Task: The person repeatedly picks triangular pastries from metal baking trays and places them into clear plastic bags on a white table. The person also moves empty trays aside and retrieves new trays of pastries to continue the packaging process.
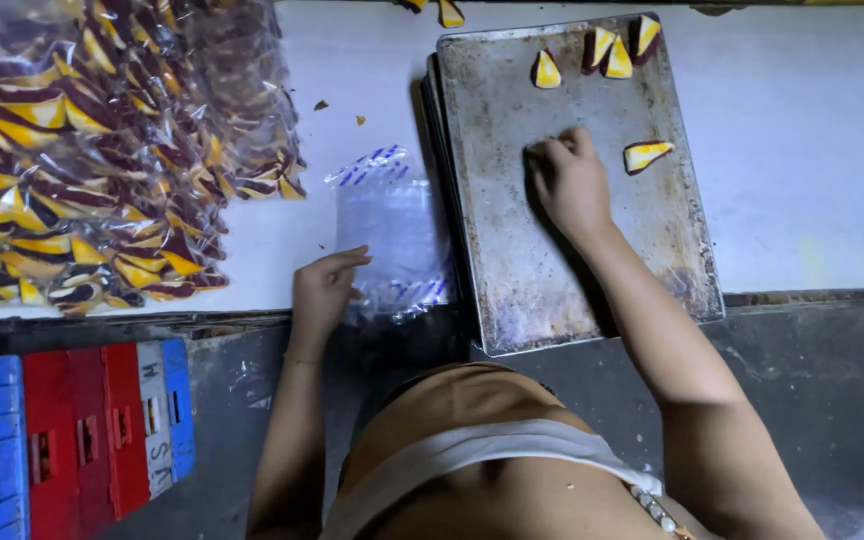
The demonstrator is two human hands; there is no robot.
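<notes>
Right hand (570,180), fingers curled, rests on baking tray (512,250); striped wedge (645,154) at its 3 o'clock. Left hand (324,290), loosely spread, touches clear bag (392,225).

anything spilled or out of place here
Yes. The metal tray overhangs the table edge, its near corner out over the floor. Two small crumbs lie loose on the white table, and a yellow piece sits off the tray beyond its far edge.

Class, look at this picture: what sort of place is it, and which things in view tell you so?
Probably a small sweet-packing or bakery workbench. A worn metal tray holds a few yellow-and-brown wedge pieces, a heap of filled clear bags lies on the white table, and the left hand touches an empty plastic bag.
</notes>
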